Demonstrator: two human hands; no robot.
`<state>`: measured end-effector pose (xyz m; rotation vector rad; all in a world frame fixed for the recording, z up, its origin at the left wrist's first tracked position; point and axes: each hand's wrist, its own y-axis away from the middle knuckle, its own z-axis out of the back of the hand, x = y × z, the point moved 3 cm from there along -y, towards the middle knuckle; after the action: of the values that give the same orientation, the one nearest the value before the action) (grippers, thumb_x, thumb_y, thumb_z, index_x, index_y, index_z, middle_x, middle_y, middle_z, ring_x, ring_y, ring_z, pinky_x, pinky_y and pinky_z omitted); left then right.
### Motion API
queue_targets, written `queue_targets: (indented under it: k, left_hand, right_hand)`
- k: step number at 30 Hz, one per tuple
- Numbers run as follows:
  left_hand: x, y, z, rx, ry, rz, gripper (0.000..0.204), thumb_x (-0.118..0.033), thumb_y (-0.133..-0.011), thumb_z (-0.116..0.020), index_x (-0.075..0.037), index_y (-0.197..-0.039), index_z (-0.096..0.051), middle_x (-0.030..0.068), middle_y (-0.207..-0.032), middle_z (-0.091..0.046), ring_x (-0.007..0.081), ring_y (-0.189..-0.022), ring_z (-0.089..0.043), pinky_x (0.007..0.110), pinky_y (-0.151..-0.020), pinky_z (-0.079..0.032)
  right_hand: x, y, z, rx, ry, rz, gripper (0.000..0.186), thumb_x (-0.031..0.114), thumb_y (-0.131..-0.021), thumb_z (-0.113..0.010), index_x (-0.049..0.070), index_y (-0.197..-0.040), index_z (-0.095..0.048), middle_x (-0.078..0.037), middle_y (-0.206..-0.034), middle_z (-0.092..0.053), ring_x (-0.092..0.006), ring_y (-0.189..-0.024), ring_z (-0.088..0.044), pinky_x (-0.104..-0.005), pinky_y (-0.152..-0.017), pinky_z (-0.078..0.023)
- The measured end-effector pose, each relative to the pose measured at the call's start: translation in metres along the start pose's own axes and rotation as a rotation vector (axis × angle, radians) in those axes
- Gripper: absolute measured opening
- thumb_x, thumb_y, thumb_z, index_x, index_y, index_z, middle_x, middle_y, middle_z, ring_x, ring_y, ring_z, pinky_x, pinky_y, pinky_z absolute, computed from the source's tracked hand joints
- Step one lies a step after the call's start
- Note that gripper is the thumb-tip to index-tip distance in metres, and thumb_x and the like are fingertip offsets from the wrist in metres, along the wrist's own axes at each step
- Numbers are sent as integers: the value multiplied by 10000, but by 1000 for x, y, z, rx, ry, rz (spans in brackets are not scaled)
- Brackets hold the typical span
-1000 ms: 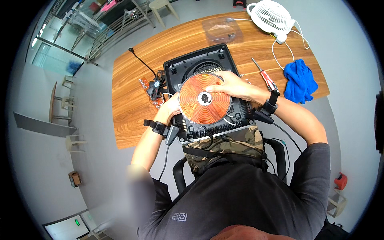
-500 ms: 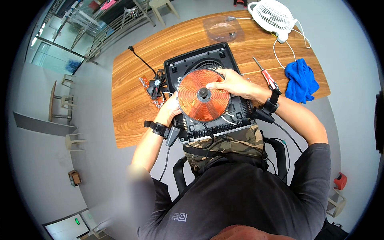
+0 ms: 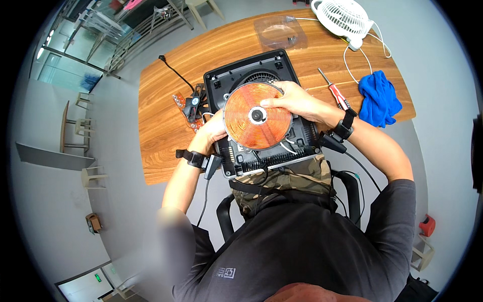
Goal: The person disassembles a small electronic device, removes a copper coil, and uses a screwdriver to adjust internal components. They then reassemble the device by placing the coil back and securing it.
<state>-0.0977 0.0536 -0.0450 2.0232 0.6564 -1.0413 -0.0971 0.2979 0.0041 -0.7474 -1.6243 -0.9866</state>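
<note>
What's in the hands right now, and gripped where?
Both hands hold the round copper induction coil above the opened black cooker housing: left hand at its left rim, right hand at the upper right rim, fingers reaching onto its face.

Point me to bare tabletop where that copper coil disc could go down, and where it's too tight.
Free: the wood table left of the black housing, beyond the small circuit board and black cable. Also a strip between housing and red screwdriver. Crowded: far right, with white fan, blue cloth, clear plastic tray. Both hands hold the copper coil disc.
</note>
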Motion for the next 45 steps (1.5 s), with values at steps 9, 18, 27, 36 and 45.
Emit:
queue_targets:
  k: [9, 18, 27, 36, 45]
  left_hand:
    - [-23, 4, -1, -11, 44, -80, 330, -122, -1075, -585, 50, -1355, -601, 145, -1311, -693, 186, -1122, -711, 321, -991, -592]
    - [-74, 41, -26, -488, -1153, -562, 160, -124, -981, -710, 2, -1079, -718, 57, -916, -706, 113, -803, -640, 291, -730, -534]
    - [-77, 31, -86, -133, -1316, -563, 273, -144, -884, -823, 11, -1063, -689, 86, -889, -608, 202, -775, -612, 347, -731, -532]
    - [-81, 18, -79, -41, -1226, -519, 192, -46, -900, -728, 8, -1081, -763, 83, -928, -673, 141, -771, -641, 316, -703, -539]
    - [-83, 14, -70, -50, -1107, -325, 166, -69, -928, -751, -21, -1082, -787, 37, -902, -671, 77, -746, -609, 259, -674, -510]
  right_hand:
    - [6, 0, 8, -28, 24, -28, 449, 228, -916, -832, -76, -1215, -692, -119, -1063, -758, -131, -906, -716, -286, -794, -593]
    - [-8, -3, 15, -74, -42, -20, 425, 244, -912, -835, -57, -1183, -708, -118, -1080, -757, -143, -907, -716, -310, -811, -594]
    - [-11, -2, 14, -106, -3, -47, 422, 229, -918, -825, -66, -1195, -706, -128, -1072, -758, -161, -909, -722, -314, -810, -596]
    - [-9, -3, 10, -96, 40, -60, 423, 203, -919, -819, -44, -1240, -698, -96, -1116, -759, -133, -949, -718, -291, -853, -587]
    - [-14, -9, 13, -133, 67, -71, 469, 188, -882, -841, -83, -1233, -691, -148, -1119, -750, -182, -986, -707, -327, -880, -577]
